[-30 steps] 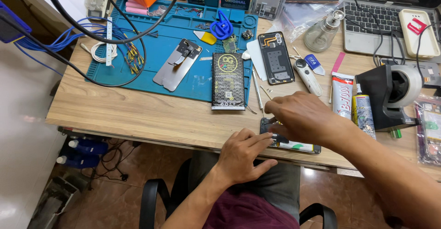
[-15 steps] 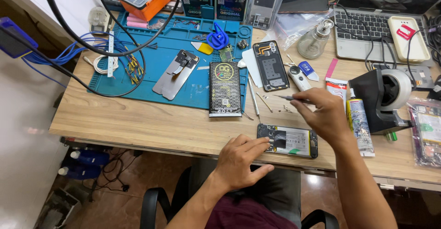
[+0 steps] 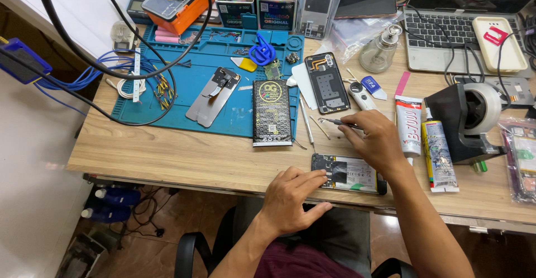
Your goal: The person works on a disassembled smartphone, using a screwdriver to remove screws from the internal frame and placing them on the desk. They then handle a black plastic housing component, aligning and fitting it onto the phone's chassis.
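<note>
1. The opened smartphone (image 3: 349, 174) lies near the front edge of my wooden workbench (image 3: 167, 155), back cover off, black battery and circuit board showing, its long axis running left to right in front of me.
2. My left hand (image 3: 290, 200) rests at the phone's left end, fingers spread narrow, fingertips touching that end and steadying it; this is the hand nearer the device.
3. My right hand (image 3: 379, 141) hovers just behind the phone's right half, closed in a pinch on slim metal tweezers (image 3: 335, 122) whose tips point left and away from the phone.
4. So the phone lies just toward me from the tool hand, and the tweezer tips are turned off to the left of it.
5. Just left of the tweezers lies a thin screwdriver (image 3: 306, 123), and beyond it a flat black package (image 3: 272, 112) straddling the edge of the blue repair mat (image 3: 190, 82).
6. A second phone body (image 3: 327, 82) lies face down behind my right hand.
7. To the right stand two glue tubes (image 3: 438, 152) and a black tape dispenser (image 3: 469, 119), well apart from the phone.
8. A laptop (image 3: 446, 27) and a small glass bottle (image 3: 382, 49) sit at the back.
</note>
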